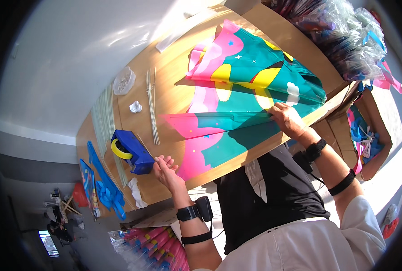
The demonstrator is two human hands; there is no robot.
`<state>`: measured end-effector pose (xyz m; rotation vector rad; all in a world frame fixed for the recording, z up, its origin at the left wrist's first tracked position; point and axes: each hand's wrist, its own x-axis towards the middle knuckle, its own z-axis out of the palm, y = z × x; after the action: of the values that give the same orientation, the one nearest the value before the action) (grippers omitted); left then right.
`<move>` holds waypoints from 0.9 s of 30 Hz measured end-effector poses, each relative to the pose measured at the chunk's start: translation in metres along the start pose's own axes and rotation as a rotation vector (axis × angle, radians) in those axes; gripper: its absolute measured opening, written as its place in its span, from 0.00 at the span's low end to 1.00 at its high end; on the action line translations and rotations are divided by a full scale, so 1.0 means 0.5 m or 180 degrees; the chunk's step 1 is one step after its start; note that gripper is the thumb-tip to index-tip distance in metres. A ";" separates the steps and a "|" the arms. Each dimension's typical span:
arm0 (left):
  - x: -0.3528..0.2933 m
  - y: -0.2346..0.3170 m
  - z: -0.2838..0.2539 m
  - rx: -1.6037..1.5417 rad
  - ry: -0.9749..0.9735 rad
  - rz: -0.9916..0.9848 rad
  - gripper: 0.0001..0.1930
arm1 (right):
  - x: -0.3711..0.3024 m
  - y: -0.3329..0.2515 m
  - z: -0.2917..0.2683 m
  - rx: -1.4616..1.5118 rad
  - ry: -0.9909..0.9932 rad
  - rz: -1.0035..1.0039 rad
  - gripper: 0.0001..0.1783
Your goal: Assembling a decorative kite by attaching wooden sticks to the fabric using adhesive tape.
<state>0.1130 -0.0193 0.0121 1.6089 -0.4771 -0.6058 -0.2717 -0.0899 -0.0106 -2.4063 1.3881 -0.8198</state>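
Observation:
A thin printed fabric sheet (241, 122), teal, pink and yellow, lies in folds across the table. My right hand (287, 119) pinches its near right edge, fingers closed on a gathered fold. To the left, my left hand (168, 174) is at the table's near edge, palm turned up and fingers loosely apart. Its thumb and fingertips are against or very close to the cutting end of a blue tape dispenser (137, 156) holding a yellow-cored roll (121, 149). Whether a bit of tape is between these fingers is too small to make out.
Thin pale rods (104, 119) lie along the table's left side, with several more (152, 106) beside the fabric. Nearby are a clear plastic dish (124, 81) and blue ribbons (106, 189). Plastic-wrapped bundles (336, 36) and an open carton (379, 131) stand at right.

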 end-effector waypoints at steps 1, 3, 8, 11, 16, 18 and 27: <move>0.007 -0.001 -0.001 0.0076 -0.0090 0.0026 0.23 | 0.006 0.001 0.000 0.0021 -0.0006 -0.0016 0.08; 0.028 -0.008 -0.007 0.0223 -0.0252 0.0081 0.19 | 0.017 -0.010 -0.009 -0.0051 0.0022 0.0070 0.09; 0.097 -0.032 0.006 0.1508 -0.0534 0.0672 0.15 | 0.057 -0.021 -0.030 0.0031 0.0676 0.0492 0.09; 0.172 -0.047 0.035 0.2531 -0.0339 0.1559 0.17 | 0.088 0.033 -0.048 -0.0329 0.1160 0.0998 0.08; 0.284 -0.015 0.086 0.3130 -0.0445 0.1373 0.19 | 0.135 0.140 -0.069 -0.0709 0.1186 0.1580 0.09; 0.304 -0.007 0.098 0.3395 -0.0252 0.1296 0.16 | 0.145 0.155 -0.072 -0.0465 0.1137 0.1830 0.10; 0.350 -0.020 0.093 0.3317 0.0008 0.1611 0.03 | 0.143 0.159 -0.072 -0.0402 0.0828 0.1826 0.12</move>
<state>0.2187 -0.1632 -0.0205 2.3144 -1.2879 0.0880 -0.3215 -0.1894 0.0060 -1.8508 2.1400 -0.9195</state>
